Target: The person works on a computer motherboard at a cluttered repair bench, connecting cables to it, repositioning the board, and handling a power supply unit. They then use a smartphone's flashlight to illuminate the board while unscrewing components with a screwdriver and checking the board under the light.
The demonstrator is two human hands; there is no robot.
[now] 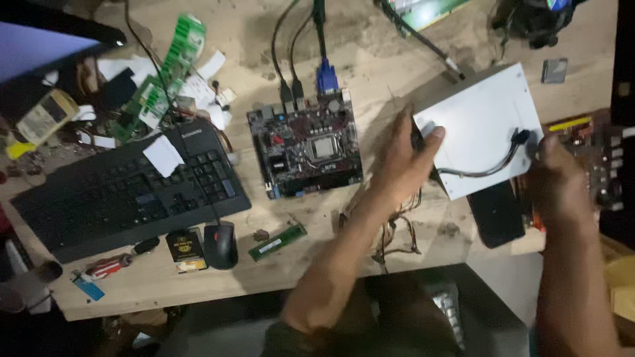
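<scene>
At right of centre, the left hand (405, 158) grips the left edge of a white power supply box (479, 129); the right hand (554, 175) is closed on its right edge near the black cable (493, 165). Tipped carelessly, the box could likely strike the motherboard (305, 149) just left of it.

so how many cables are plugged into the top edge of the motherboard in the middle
3: two thin black cables side by side at the motherboard's top edge, and a thicker one with a blue connector just right of them. None appear hidden.
</scene>
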